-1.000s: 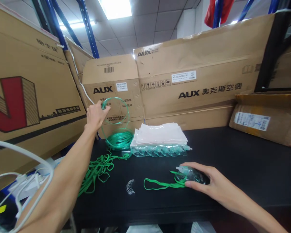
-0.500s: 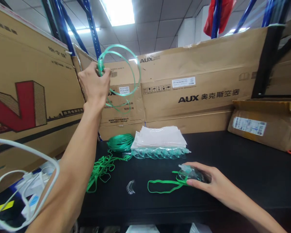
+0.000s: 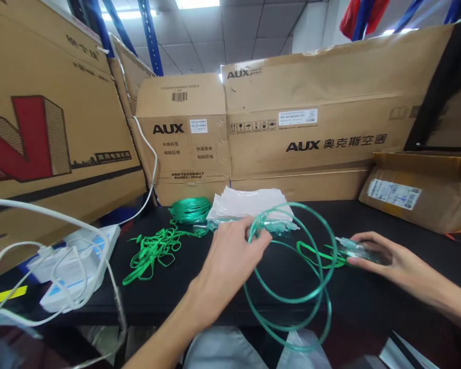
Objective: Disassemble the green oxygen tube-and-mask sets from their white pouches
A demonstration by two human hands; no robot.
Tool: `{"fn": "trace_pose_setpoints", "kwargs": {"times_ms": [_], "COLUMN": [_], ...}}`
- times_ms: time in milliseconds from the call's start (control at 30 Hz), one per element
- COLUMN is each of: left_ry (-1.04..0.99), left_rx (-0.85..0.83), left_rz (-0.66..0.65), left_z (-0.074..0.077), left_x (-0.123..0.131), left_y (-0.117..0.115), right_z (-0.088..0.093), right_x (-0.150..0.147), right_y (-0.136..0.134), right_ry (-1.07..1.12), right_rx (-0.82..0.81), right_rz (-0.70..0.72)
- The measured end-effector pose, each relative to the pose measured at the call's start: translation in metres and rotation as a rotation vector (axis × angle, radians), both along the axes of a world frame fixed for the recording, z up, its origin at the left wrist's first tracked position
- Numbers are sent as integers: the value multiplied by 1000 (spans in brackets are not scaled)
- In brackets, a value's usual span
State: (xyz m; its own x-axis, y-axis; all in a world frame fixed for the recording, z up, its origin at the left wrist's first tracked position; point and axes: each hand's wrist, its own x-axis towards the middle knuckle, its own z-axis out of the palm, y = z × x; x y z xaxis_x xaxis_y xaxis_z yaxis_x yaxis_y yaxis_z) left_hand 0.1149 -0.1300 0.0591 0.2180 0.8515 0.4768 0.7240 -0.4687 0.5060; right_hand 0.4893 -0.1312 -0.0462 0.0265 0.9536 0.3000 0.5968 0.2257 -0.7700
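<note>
Green tubing (image 3: 322, 288) came down in left fingers (image 3: 263, 242) — carton (image 3: 440, 200) contents hidden.

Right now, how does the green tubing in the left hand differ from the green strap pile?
The tubing hangs in wide loops from the left hand; the strap pile lies tangled on the table. The tubing looks translucent; the strap pile looks opaque. Both are green.

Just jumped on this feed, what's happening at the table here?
A person works at a black table with both hands full. The left hand holds loops of green tubing that hang past the table's front edge in view. The right hand grips a clear plastic piece with a green strap beside it. Behind lie a green coil, a tangle of green straps and white sheets.
</note>
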Motion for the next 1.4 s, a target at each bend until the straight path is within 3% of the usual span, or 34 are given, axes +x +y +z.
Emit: {"fn": "trace_pose_setpoints", "kwargs": {"times_ms": [67, 167, 400, 500, 600, 667, 767, 933, 1167, 1400], "left_ry": [77, 189, 371, 367, 347, 341, 336, 331, 275, 562], "left_rx": [-120, -210, -250, -182, -114, -78, -57, -105, -73, -12], "left_rz": [38, 45, 60, 18, -59, -118, -185, -221, -245, -124], "left_z": [-23, -39, -55, -57, -53, -50, -48, -52, -50, -61], "left_x": [0, -5, -14, -19, -27, -30, -29, -21, -28, -17], "left_y": [2, 7, 11, 12, 14, 18, 26, 39, 29, 21], "right_z": [1, 5, 4, 9, 21, 31, 39, 35, 32, 30], "right_x": [-1, -1, 10, -4, -38, -70, -121, -177, -188, -195], "right_y": [2, 12, 46, 38, 16, 4, -1, 17, 29, 44], "right_ry": [-15, -79, -401, -488, -602, -592, -627, -789, -731, -740], "right_rx": [-9, -3, 154, 251, 469, 566, 492, 388, 360, 362], "right_rz": [14, 20, -76, -129, -170, -48, 259, 347, 382, 476]}}
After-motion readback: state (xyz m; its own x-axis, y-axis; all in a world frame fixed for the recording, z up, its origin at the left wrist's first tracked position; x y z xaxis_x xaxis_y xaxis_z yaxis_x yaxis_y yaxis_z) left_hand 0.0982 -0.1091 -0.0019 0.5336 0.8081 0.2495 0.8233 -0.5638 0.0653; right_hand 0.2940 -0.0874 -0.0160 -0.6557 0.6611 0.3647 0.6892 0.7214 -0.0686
